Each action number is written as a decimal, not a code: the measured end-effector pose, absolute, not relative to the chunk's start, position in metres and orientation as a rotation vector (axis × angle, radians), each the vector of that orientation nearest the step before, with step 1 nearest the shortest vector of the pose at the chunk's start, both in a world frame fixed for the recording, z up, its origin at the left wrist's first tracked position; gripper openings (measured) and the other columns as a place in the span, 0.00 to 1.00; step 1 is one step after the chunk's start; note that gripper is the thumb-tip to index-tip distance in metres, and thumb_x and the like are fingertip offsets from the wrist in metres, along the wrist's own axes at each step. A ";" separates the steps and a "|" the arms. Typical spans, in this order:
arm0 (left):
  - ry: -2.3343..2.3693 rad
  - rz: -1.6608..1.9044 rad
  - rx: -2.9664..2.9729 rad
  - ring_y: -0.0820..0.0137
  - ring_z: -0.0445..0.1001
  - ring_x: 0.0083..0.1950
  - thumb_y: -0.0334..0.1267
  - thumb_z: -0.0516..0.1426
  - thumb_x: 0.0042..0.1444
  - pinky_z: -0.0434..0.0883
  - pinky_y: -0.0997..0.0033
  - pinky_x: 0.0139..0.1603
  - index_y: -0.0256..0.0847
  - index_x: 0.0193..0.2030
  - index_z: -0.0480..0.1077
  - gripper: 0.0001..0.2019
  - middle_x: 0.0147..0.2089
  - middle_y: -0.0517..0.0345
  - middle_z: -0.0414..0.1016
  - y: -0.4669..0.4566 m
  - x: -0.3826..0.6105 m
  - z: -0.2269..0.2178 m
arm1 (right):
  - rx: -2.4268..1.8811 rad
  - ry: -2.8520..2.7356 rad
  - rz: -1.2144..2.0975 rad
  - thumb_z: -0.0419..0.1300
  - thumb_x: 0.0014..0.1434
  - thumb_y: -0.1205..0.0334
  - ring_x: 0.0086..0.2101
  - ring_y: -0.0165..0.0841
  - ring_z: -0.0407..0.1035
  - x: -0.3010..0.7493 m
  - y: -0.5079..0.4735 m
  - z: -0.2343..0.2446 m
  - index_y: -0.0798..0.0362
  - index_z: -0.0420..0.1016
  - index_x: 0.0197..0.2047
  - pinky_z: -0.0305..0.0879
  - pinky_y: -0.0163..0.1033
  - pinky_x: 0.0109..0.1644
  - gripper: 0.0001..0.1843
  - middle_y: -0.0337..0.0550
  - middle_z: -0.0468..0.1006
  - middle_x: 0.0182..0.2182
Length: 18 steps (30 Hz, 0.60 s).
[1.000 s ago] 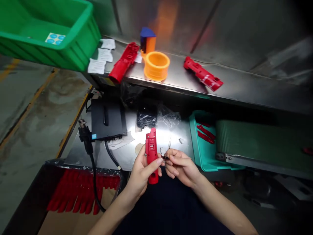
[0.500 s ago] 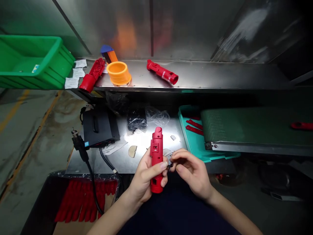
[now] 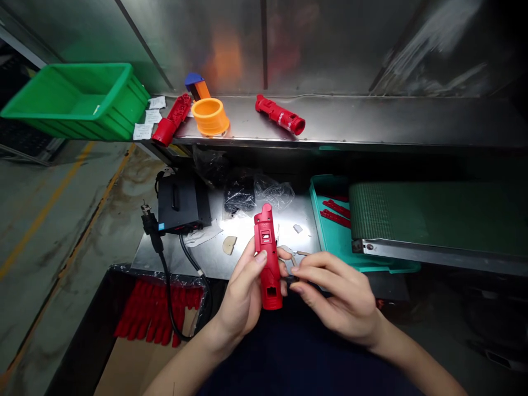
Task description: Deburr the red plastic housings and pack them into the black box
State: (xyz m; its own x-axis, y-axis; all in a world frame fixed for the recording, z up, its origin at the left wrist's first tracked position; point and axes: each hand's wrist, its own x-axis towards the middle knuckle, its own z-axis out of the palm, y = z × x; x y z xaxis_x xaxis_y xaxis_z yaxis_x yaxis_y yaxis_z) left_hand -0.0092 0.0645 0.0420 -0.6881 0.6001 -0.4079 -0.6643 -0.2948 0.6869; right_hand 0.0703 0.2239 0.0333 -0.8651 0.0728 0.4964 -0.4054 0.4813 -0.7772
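My left hand (image 3: 243, 291) is wrapped round a red plastic housing (image 3: 268, 269), with the thumb across its front. The housing stands nearly upright, a small rectangular window in its upper half and a square opening near its lower end. Just right of it, my right hand (image 3: 338, 291) is closed, thumb and fingertips brought together near my left fingertips. Whatever lies in that pinch is too small and dark to make out. Behind the hands, a cut pale disc (image 3: 229, 245) and a small grey piece (image 3: 297, 228) lie on the metal table (image 3: 210, 261).
A black box (image 3: 181, 201) with a cabled connector (image 3: 152, 228) stands left. Red parts fill a lined bin (image 3: 157, 313). A teal tray (image 3: 325, 236) sits beside a green conveyor (image 3: 433, 217). The shelf above holds a green crate (image 3: 86, 104), an orange ring (image 3: 210, 116) and red housings (image 3: 280, 114).
The view has swung slightly left. My left thumb has moved up the housing. My right hand has shifted a little away from it, its fingers now more closed.
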 end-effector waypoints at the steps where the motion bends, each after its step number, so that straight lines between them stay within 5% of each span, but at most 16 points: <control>1: 1.153 2.050 -0.084 0.68 0.75 0.40 0.45 0.56 0.68 0.77 0.70 0.42 0.40 0.52 0.73 0.13 0.45 0.52 0.78 0.065 -0.008 0.042 | 0.311 -2.306 1.363 0.63 0.63 0.76 0.40 0.33 0.76 0.071 0.222 0.035 0.58 0.77 0.53 0.77 0.36 0.43 0.15 0.50 0.77 0.41; 6: 1.185 2.076 -0.031 0.64 0.76 0.50 0.45 0.52 0.71 0.71 0.64 0.61 0.42 0.52 0.75 0.14 0.47 0.54 0.79 0.064 -0.004 0.040 | 0.393 -2.444 1.249 0.61 0.66 0.74 0.43 0.35 0.76 0.070 0.212 0.036 0.61 0.78 0.50 0.78 0.40 0.53 0.11 0.51 0.77 0.40; 11: 1.193 2.060 -0.032 0.60 0.76 0.52 0.45 0.52 0.71 0.70 0.58 0.62 0.43 0.53 0.76 0.15 0.48 0.53 0.79 0.062 -0.005 0.039 | 0.351 -2.483 1.277 0.61 0.67 0.73 0.42 0.35 0.75 0.069 0.206 0.035 0.60 0.78 0.51 0.79 0.38 0.46 0.11 0.51 0.76 0.40; 18: 1.189 2.060 -0.007 0.60 0.76 0.55 0.42 0.52 0.71 0.72 0.58 0.61 0.43 0.61 0.72 0.16 0.53 0.52 0.79 0.057 -0.006 0.038 | 0.322 -2.447 1.489 0.62 0.66 0.73 0.38 0.30 0.74 0.062 0.205 0.037 0.56 0.80 0.46 0.77 0.39 0.53 0.08 0.45 0.75 0.38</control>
State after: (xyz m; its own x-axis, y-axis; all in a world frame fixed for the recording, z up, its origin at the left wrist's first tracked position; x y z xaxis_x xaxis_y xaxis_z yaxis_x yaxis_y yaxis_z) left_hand -0.0063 0.0573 0.0384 -0.7227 0.5962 -0.3496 -0.6011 -0.2924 0.7438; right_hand 0.0622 0.2048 0.0368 -0.9419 -0.0541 0.3314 -0.3192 0.4506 -0.8337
